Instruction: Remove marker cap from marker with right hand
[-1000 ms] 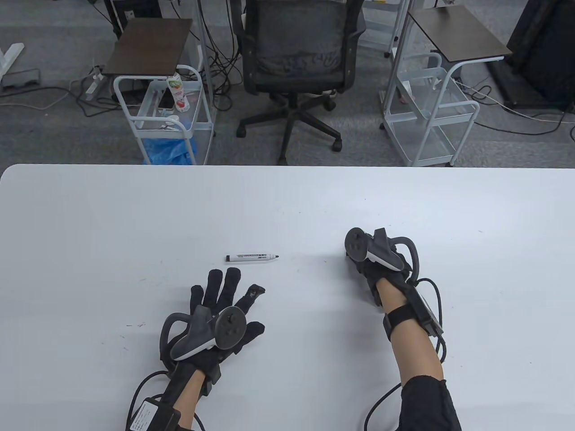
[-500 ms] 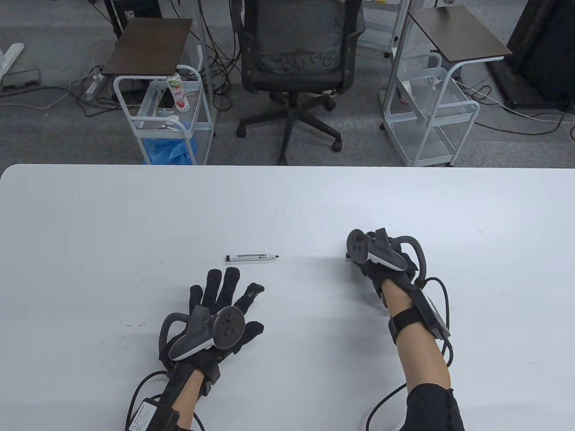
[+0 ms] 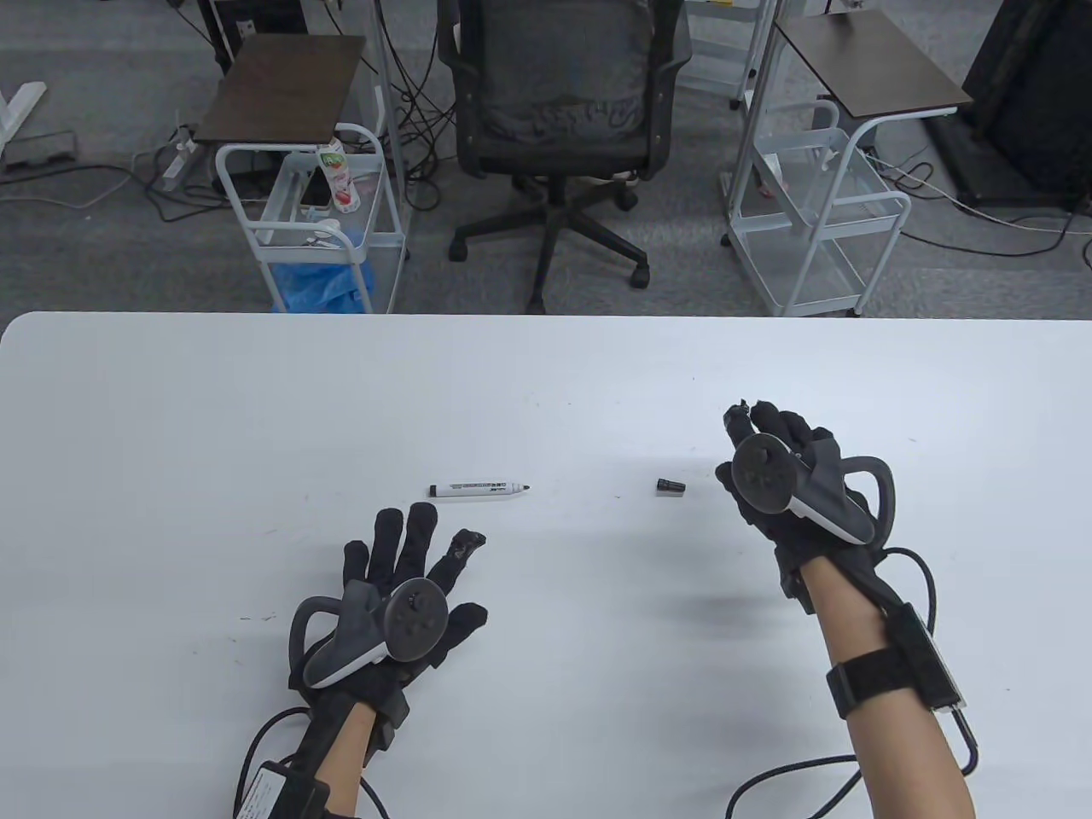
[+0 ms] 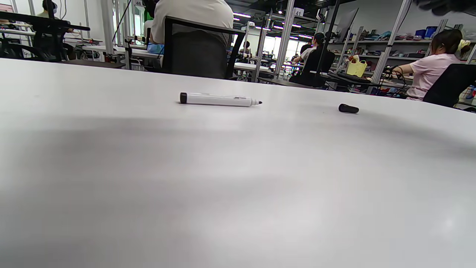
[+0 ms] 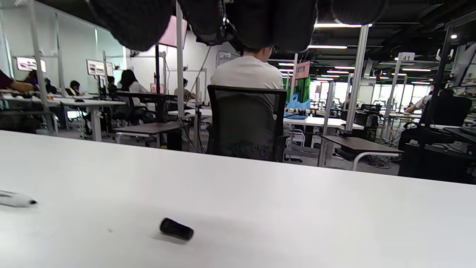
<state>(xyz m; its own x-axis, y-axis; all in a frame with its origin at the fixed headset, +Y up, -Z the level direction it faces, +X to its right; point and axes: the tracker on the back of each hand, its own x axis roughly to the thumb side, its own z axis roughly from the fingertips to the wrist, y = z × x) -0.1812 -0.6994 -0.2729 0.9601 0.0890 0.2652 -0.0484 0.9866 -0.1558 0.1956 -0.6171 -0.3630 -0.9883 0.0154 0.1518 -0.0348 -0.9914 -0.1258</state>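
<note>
A white marker (image 3: 479,489) lies uncapped on the white table (image 3: 546,375), its black tip pointing right; it also shows in the left wrist view (image 4: 219,99) and at the left edge of the right wrist view (image 5: 16,199). Its black cap (image 3: 671,486) lies apart on the table to the right, also in the left wrist view (image 4: 348,108) and the right wrist view (image 5: 176,228). My right hand (image 3: 781,452) is raised just right of the cap, fingers open, holding nothing. My left hand (image 3: 409,563) is spread flat, just below the marker, empty.
Beyond the table's far edge stand a black office chair (image 3: 559,102), a white cart with a bottle (image 3: 320,213) on the left and a white cart (image 3: 819,213) on the right. Glove cables trail off the near edge.
My right hand has lifted off the table and moved right and forward, opening and uncovering the cap, which now lies free. My left hand slid slightly left. The marker has not moved.
</note>
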